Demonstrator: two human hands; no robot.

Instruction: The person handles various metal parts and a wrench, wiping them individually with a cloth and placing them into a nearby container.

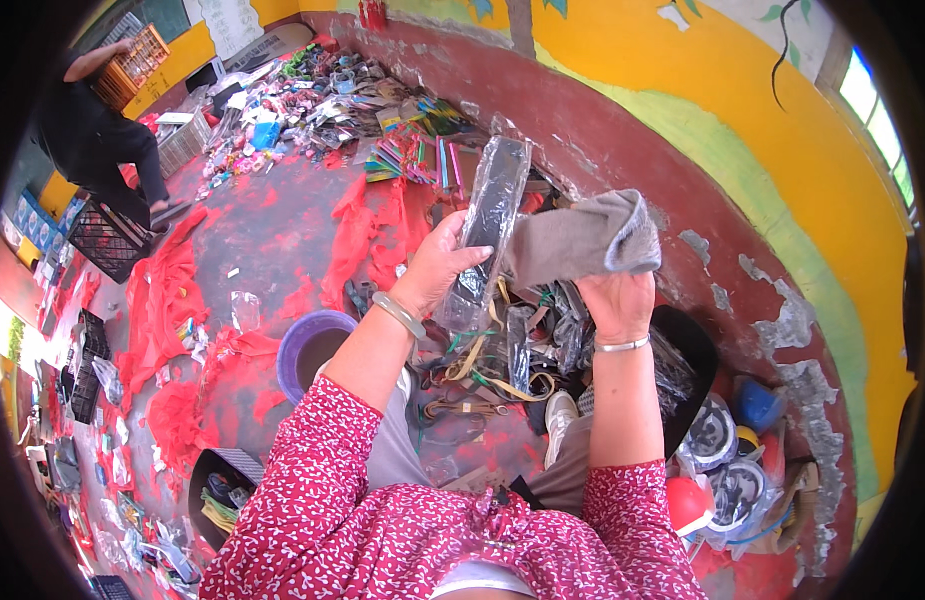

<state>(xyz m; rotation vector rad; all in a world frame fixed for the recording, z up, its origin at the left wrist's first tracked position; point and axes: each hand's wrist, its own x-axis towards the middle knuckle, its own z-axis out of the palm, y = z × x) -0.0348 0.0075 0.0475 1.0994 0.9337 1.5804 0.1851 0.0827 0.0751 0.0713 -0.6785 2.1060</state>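
Note:
My left hand grips a long flat black item in a clear plastic sleeve, the thumb lying across its front. The item itself I cannot name; the sleeve stands tilted, its top leaning right. Beside it, my right hand holds up a folded grey cloth, with most of the fingers hidden behind it. The cloth's left end meets or overlaps the sleeve's edge. Below both hands lies a heap of straps and plastic-wrapped pieces between my feet.
A purple basin stands left of my legs, a black tub to the right. Helmets in plastic lie near the peeling wall. Mixed goods pile up at the back. Another person carries a wooden crate at far left.

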